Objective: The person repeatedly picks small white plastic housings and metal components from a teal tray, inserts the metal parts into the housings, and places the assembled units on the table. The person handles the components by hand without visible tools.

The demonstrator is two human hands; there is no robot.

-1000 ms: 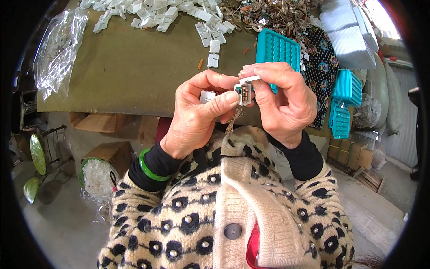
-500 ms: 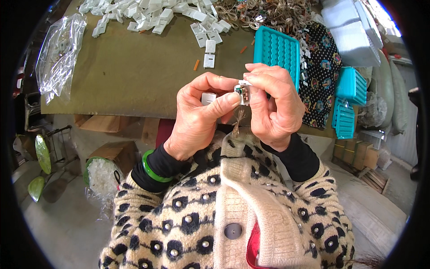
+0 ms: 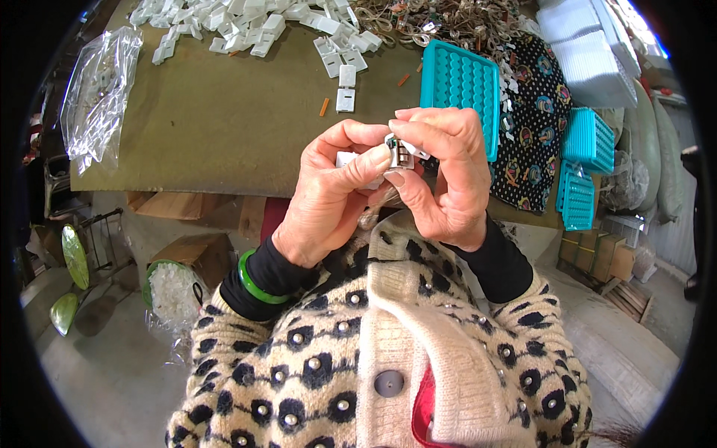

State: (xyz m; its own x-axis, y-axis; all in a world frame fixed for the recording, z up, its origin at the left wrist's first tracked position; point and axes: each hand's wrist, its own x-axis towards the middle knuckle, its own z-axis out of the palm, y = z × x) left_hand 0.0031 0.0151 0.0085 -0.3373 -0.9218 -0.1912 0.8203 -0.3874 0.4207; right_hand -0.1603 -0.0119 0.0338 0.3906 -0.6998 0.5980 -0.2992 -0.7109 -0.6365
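Close to my body, both hands meet on a small white plastic casing (image 3: 401, 161) with metal contacts and a bit of green board inside. My left hand (image 3: 325, 187) pinches its left side between thumb and fingers, and a white flap shows behind that thumb. From the right, my right hand (image 3: 452, 175) has its fingertips on the casing's top edge and its thumb at the lower edge. A white part juts out under the right fingers; whether it is a separate piece I cannot tell. Light-coloured wire hangs below the casing, partly hidden by the hands.
White plastic casings (image 3: 246, 26) are heaped at the table's far side, beside a tangle of wired parts (image 3: 441, 19). A teal tray (image 3: 459, 89) stands right of centre, by a patterned black cloth (image 3: 534, 127). A clear plastic bag (image 3: 101, 97) lies at the left.
My right hand has shifted left, and its thumb has moved from the casing's right side to its lower edge. The casing has moved slightly left and turned. My left hand keeps its pinch.
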